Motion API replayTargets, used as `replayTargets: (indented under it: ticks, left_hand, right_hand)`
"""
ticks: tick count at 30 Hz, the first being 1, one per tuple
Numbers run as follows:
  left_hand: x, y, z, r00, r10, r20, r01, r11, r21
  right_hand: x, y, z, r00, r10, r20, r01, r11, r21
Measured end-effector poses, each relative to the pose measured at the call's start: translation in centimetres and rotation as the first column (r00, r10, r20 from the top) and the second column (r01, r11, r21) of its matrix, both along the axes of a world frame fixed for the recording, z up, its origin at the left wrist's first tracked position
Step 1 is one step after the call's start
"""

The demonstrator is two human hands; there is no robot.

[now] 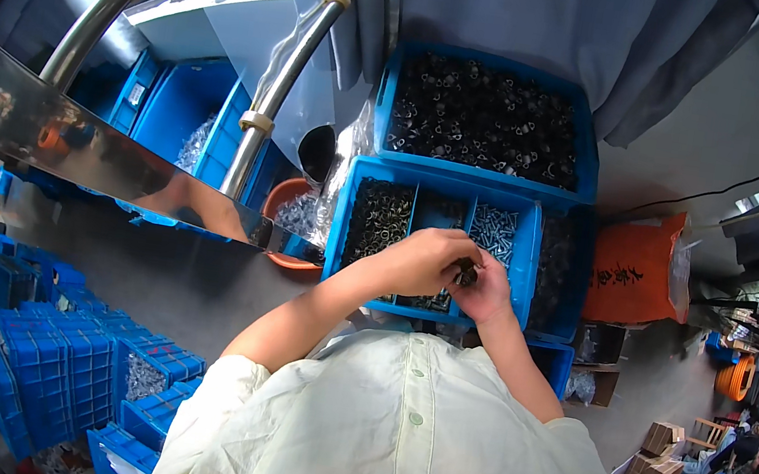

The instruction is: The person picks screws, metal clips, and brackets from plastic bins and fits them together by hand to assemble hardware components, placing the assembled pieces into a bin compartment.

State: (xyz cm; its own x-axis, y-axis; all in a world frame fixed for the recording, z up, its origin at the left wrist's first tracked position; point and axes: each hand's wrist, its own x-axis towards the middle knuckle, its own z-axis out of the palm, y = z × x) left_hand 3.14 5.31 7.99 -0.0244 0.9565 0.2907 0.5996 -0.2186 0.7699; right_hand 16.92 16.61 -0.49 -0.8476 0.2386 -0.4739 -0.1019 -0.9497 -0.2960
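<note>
My two hands meet above a divided blue bin (532, 231). My left hand (427, 255) bends its fingers over a small dark metal part (466, 271), whose exact kind I cannot make out. From the other side, the fingers of my right hand (488, 294) close on the same part. Under and around them lie the bin's compartments: small brassy-dark ring-like pieces (379, 216) on the left, silver screws (494, 226) on the right. A few more small metal pieces show beneath my left hand, partly hidden.
Behind stands a blue crate (595, 156) heaped with black looped clips (484, 116). An orange sack (639, 269) is at the right. A steel plate (118, 163) and metal pole (276, 87) reach in from the left, near an orange tub (287, 193). Stacked blue crates (54, 376) stand lower left.
</note>
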Motion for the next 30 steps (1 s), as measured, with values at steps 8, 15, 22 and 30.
replayTargets:
  ticks: [8,15,22,30]
  left_hand:
    - [-2.4,-6.8,-2.0,0.928,0.318,0.192,-0.327,0.945,0.016]
    - [-2.3,-11.3,-3.6,0.806,0.527,0.271,-0.565,0.820,0.087]
    - [-4.4,-10.0,-3.7,0.815,0.534,0.227,-0.577,0.785,0.225]
    - [-5.3,-9.7,-5.4,0.743,0.434,0.510,-0.574,0.805,0.150]
  right_hand:
    - [-1.6,-0.8,2.4,0.987,-0.080,0.139,0.105,0.977,-0.186]
    - [-9.5,-1.5,6.5,0.998,0.055,-0.025,-0.054,0.998,0.027]
    - [-25.1,-4.4,6.0,0.969,0.229,-0.091,0.005,0.350,0.937]
    - [-20.4,-2.8,6.3,0.987,0.070,-0.142,0.093,0.468,0.879]
